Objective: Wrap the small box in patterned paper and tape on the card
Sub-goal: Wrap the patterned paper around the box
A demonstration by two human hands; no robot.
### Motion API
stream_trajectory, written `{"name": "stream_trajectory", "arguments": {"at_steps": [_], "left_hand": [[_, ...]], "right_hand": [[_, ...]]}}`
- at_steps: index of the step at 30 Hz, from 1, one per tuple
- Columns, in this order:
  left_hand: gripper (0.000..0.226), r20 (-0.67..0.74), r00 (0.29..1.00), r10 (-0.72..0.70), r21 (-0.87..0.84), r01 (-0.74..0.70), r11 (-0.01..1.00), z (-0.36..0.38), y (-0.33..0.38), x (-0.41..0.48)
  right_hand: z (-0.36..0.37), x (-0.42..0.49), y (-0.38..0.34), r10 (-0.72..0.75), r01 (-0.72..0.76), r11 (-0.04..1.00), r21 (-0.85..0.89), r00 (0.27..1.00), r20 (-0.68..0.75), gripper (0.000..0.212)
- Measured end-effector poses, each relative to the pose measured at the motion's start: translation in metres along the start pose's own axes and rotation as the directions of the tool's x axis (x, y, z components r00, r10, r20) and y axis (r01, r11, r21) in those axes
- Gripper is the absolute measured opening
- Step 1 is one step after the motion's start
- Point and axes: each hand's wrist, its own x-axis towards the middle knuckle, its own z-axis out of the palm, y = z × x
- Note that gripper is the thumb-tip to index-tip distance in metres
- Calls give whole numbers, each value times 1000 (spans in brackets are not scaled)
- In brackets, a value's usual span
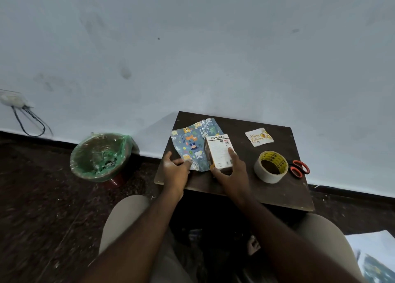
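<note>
While left grip (pixel 176 168) pinches paper (pixel 190 142) and right grip (pixel 232 171) clasps box (pixel 220 152), tape (pixel 269 167), scissors (pixel 299 168) lie beside

Your table (pixel 245 188) is dark wood board with a matt finish, and its cut edge is paler. At its 10 o'clock, the wrapping paper (pixel 192 141) is thin printed paper, glossy, with a sheen at the far end. The box (pixel 219 152) at 12 o'clock is smooth white printed card. At 1 o'clock, the greeting card (pixel 258 137) is white paper with gold print. At 3 o'clock, the tape roll (pixel 265 172) is smooth and pale with a yellow-printed core, and the scissors (pixel 300 168) have orange plastic handles. Off the table at 9 o'clock, the bin liner (pixel 102 154) is crinkled, shiny green plastic. The wall (pixel 192 47) is matt, smudged paint.
</note>
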Motion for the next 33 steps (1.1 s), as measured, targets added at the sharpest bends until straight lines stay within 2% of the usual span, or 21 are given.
{"name": "stream_trajectory", "arguments": {"at_steps": [2, 4, 6, 8, 11, 14, 16, 17, 19, 21, 23, 25, 27, 28, 31, 33], "left_hand": [[76, 66, 998, 24, 64, -28, 998, 1, -4, -5], [67, 74, 993, 94, 92, -101, 991, 1, -5, -8], [53, 19, 977, 211, 82, -212, 974, 0, 1, -9], [39, -91, 942, 322, 53, -318, 946, -3, 15, -9], [30, -168, 880, 444, -24, -454, 891, -6, 36, -20], [31, -76, 744, 664, -2, -666, 746, 0, 48, -45], [31, 55, 606, 794, 69, -795, 602, 12, 47, -62], [35, 150, 570, 808, 68, -821, 567, 19, 45, -70], [53, 408, 570, 713, 40, -791, 610, 30, 36, -76], [64, 593, 569, 569, 105, -756, 646, 35, 21, -70], [67, 678, 579, 453, 225, -750, 622, 34, 4, -57], [71, 705, 592, 389, 323, -757, 568, 33, -6, -47], [72, 729, 610, 310, 432, -762, 482, 35, -12, -40], [73, 745, 619, 250, 499, -765, 407, 37, -16, -35], [76, 768, 631, 109, 621, -776, 115, 39, -29, -32], [75, 760, 638, 123, 633, -770, 83, 43, -35, -32]], "right_hand": [[-2, 0, -2, 2, -2, 1000, -24, 1000, 12, 86], [-7, 2, -5, 21, -21, 1000, 23, 1000, 15, 84], [-15, 5, -9, 86, -79, 969, 233, 996, -22, 73], [-22, 10, -14, 170, -111, 873, 475, 982, -82, 65], [-33, 14, -23, 215, -102, 771, 629, 971, -106, 61], [-41, 15, -32, 215, -91, 749, 656, 970, -111, 58], [-41, 13, -34, 244, -150, 754, 640, 968, -61, 55], [-40, 11, -32, 259, -180, 758, 627, 965, -36, 53], [-38, 4, -28, 257, -197, 751, 630, 966, -4, 42], [-39, -1, -26, 212, -155, 748, 646, 977, -11, 33], [-41, -3, -26, 179, -103, 766, 634, 982, -57, 30], [-43, -2, -27, 197, -85, 775, 626, 974, -112, 31], [-43, 1, -30, 207, -69, 787, 613, 966, -157, 40], [-44, 2, -32, 198, -51, 793, 607, 964, -178, 44], [-50, 2, -46, 178, 74, 793, 604, 921, -347, 47], [-57, -2, -65, 139, 235, 781, 579, 838, -527, 50]]}}
